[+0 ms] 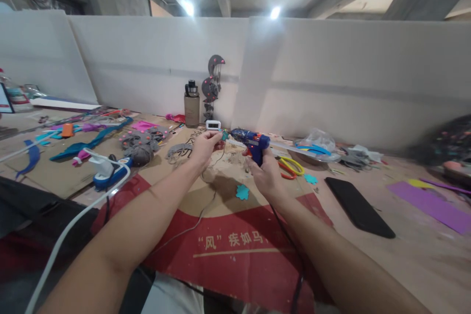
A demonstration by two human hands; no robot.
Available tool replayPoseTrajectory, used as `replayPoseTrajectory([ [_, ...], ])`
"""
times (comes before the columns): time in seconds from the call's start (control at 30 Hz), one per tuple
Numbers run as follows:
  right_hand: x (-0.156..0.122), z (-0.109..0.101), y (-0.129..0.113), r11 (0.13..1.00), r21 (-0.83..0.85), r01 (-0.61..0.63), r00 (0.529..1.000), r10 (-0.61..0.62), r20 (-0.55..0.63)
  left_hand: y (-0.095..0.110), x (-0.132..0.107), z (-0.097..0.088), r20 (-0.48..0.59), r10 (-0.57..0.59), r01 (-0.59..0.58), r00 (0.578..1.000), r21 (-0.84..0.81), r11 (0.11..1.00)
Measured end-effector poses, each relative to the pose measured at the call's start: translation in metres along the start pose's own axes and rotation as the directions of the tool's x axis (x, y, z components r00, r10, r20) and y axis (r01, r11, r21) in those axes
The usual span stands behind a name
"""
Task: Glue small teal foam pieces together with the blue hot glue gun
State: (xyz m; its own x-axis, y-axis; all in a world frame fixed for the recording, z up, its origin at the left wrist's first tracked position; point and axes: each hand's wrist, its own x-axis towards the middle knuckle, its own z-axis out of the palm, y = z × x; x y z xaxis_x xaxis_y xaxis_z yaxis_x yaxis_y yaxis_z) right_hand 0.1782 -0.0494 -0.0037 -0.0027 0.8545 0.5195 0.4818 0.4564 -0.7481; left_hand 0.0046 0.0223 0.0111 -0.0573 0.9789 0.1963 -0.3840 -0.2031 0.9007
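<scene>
My L hand's (206, 149) fingers pinch a small teal piece (225, 135), raised over the cardboard (221, 208) just beside the nozzle (233, 132) of the blue glue gun (255, 142) — prob. hot, so if the tip drifts I could get burnt. My R hand's (265, 169) fingers wrap round the gun — its black cord (283, 227) runs down by my R forearm (320, 240), & a snag there might jerk my aim.

Desk (412, 274), far edge: passage barred by bottle (192, 110). Near edge, left: reach obstructed by power strip (112, 175), white cable (73, 223). Right: lane left between phone (359, 207) and purple sheet (429, 204). Above cardboard (257, 270): airspace occupied by glue gun (255, 142).
</scene>
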Motion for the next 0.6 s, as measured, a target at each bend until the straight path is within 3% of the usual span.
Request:
replayPoseTrajectory([
  [0.1,0.0,0.0018,0.0001,1.0,0.005,0.005,0.999,-0.005,-0.048,-0.0003,-0.0003,0.0013,-0.005,0.0,0.0,1.0,0.004,1.0],
  [0.6,-0.0016,0.0026,-0.0029,1.0,0.007,0.01,0.999,-0.009,-0.039,-0.0008,-0.0062,0.0065,0.034,0.059,-0.059,0.998,-0.002,0.998],
])
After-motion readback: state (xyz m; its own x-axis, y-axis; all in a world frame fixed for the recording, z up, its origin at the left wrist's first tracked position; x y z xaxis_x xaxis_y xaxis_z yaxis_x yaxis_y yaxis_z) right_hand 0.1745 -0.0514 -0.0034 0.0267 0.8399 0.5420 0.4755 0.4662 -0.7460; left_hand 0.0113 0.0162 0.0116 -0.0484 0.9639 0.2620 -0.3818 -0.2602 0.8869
